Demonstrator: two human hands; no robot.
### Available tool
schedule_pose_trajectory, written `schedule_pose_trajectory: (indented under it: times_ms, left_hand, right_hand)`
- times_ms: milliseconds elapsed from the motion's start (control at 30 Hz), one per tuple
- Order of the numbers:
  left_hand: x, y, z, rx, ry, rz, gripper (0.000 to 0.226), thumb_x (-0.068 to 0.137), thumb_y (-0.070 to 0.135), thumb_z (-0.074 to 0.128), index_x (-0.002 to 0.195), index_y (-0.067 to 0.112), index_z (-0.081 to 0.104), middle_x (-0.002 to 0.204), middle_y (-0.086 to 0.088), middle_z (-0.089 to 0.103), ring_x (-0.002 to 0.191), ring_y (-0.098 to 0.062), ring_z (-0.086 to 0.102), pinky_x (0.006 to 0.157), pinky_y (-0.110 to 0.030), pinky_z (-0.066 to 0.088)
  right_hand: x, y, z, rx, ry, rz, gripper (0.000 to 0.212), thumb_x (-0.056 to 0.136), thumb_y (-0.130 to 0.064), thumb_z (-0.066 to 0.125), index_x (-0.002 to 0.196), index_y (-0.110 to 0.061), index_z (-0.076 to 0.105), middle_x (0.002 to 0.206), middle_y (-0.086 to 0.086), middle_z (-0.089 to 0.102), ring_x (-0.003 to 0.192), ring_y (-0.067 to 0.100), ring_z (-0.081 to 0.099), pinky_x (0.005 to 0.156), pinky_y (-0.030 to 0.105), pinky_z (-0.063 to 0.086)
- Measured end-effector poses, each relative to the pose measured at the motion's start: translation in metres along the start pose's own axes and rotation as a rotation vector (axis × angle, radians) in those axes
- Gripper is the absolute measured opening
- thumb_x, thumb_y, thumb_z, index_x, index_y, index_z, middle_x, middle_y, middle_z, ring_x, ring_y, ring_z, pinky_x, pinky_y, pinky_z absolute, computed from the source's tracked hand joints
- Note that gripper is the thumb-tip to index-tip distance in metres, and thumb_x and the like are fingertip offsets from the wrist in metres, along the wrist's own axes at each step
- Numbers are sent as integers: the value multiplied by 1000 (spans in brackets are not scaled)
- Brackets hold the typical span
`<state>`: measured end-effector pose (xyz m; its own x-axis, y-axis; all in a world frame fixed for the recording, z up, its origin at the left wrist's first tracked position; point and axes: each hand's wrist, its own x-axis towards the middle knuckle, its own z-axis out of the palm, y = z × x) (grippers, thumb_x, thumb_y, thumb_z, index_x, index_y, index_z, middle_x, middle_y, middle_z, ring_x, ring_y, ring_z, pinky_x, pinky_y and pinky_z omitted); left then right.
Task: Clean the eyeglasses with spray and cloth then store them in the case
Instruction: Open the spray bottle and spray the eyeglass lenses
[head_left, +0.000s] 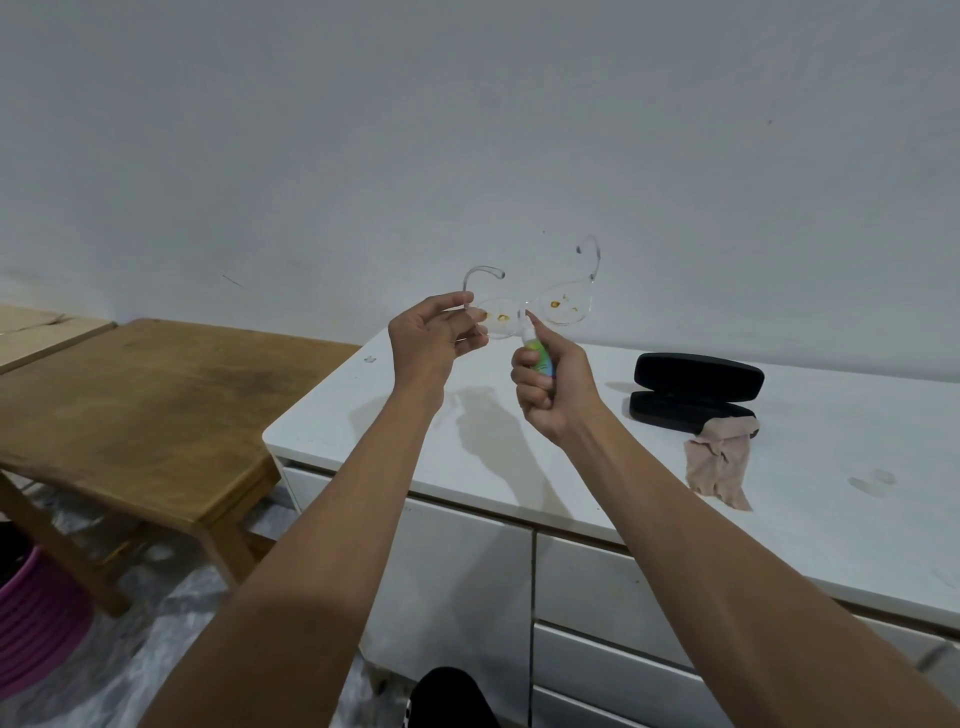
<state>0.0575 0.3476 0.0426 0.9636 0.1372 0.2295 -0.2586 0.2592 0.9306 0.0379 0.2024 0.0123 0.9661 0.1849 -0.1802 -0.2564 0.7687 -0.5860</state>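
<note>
Clear-framed eyeglasses (563, 306) with brown smudges on both lenses hang in the air above the white cabinet top (467, 441). My left hand (431, 338) pinches them at their left end, temples pointing up. My right hand (553, 389) grips a small green and white spray bottle (537, 358), its nozzle almost touching the bridge, my index finger on top. An open black glasses case (696, 389) lies to the right on the cabinet. A crumpled beige cloth (719, 462) lies against the case's front.
A low wooden table (140, 415) stands to the left of the cabinet. A pink ribbed basket (36, 629) sits on the floor at the far left. White drawer fronts (597, 597) face me below the cabinet top. A plain wall rises behind.
</note>
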Motion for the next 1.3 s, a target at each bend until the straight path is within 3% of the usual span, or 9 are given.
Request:
schedule_pose_trajectory:
  times_ms: [367,500,600,733,833,900,1067,1200,1300]
  left_hand:
    - [1,2,-2,5,10,-4,19,81,-8,76,96,3,75,74,-13,72,64,-26,64,68,-31,62]
    - [1,-2,-2,7,17,-12,20,80,-8,77,98,1,75,74,-13,73,62,-24,65,71,-33,63]
    - [0,-6,0,5,19,-20,20,81,-8,76,99,0,74,78,-16,72,62,-24,64,72,-34,64]
    - [-1,-12,7,-7,15,-25,19,81,-9,75,98,0,74,81,-20,70,63,-26,62,72,-33,64]
    - [-2,-16,13,-19,14,-43,20,80,-9,76,98,0,73,82,-21,70,62,-26,62,70,-32,62]
    - [-5,-20,20,-29,-4,-56,19,80,-9,75,97,0,73,81,-21,70,62,-27,62,69,-31,61]
    - [-17,-33,45,-38,-65,-88,18,80,-11,75,92,3,74,80,-21,70,63,-28,62,68,-32,61]
    - [-32,-46,74,-46,-139,-119,18,80,-12,74,91,3,74,79,-20,71,61,-27,63,68,-31,62]
    - [-43,-56,94,-47,-183,-147,18,80,-12,74,89,3,74,79,-20,70,62,-28,62,68,-31,62]
  right_hand:
    - [3,4,3,-20,54,-94,8,99,-28,56,103,-30,63,58,-6,41,35,6,22,28,17,15]
    - [5,3,-5,-73,109,-136,12,97,-31,56,102,-21,55,65,-1,48,38,10,26,31,17,18]
    - [1,-2,-14,-134,200,-225,21,97,-27,54,117,-22,57,77,7,60,46,17,42,39,19,30]
    - [-13,-14,-29,-399,261,-376,37,100,-17,55,135,-31,50,99,6,69,71,19,56,54,30,52]
    - [-23,-27,-41,-502,365,-510,30,98,-14,63,128,-14,58,92,9,64,72,18,58,70,42,64]
    - [-30,-38,-53,-506,429,-583,31,94,-13,69,125,-14,61,87,10,61,73,20,59,77,42,63]
    - [-60,-67,-89,-662,628,-755,34,90,-15,75,123,-18,65,90,-2,71,81,15,67,72,29,58]
    - [-98,-88,-119,-742,821,-894,26,89,-14,75,114,-20,67,92,-4,73,80,22,73,59,16,56]
    - [-120,-100,-148,-772,1007,-933,26,86,-18,77,110,-25,68,98,-1,75,86,24,74,82,39,62]
